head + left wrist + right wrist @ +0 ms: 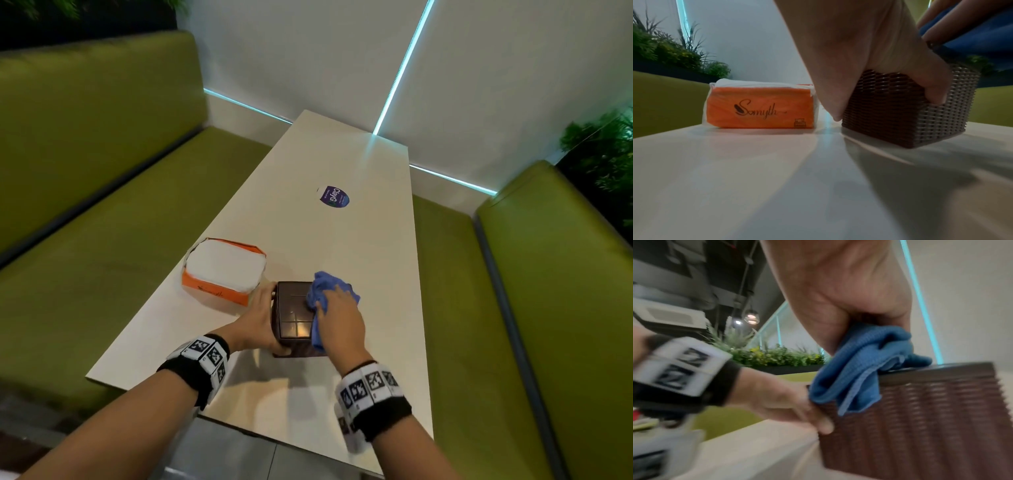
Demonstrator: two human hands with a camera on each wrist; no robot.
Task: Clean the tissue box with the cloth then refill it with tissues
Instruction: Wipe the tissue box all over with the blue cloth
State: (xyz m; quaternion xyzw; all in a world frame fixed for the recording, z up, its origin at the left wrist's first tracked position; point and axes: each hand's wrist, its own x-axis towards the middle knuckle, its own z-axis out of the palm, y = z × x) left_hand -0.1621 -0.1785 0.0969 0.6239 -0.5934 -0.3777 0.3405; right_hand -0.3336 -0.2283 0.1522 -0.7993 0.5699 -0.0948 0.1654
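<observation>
The pale table (359, 260) carries a brown woven tissue box (294, 318) beside an orange tissue pack (224, 270). A round purple sticker (334, 196) lies farther back.

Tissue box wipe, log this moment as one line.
step: wiping lid | left hand: grips tissue box | right hand: presses blue cloth on top | tissue pack: untouched

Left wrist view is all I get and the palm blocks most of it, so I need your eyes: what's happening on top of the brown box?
Observer: The right hand presses a blue cloth onto the tissue box lid, over its right side.
Operator: Is the lid shut?
Observer: Yes, it looks closed, a glossy top with grooves.
Operator: Where does the left hand sit?
Observer: The left hand grips the box's left side, thumb on the near corner.
</observation>
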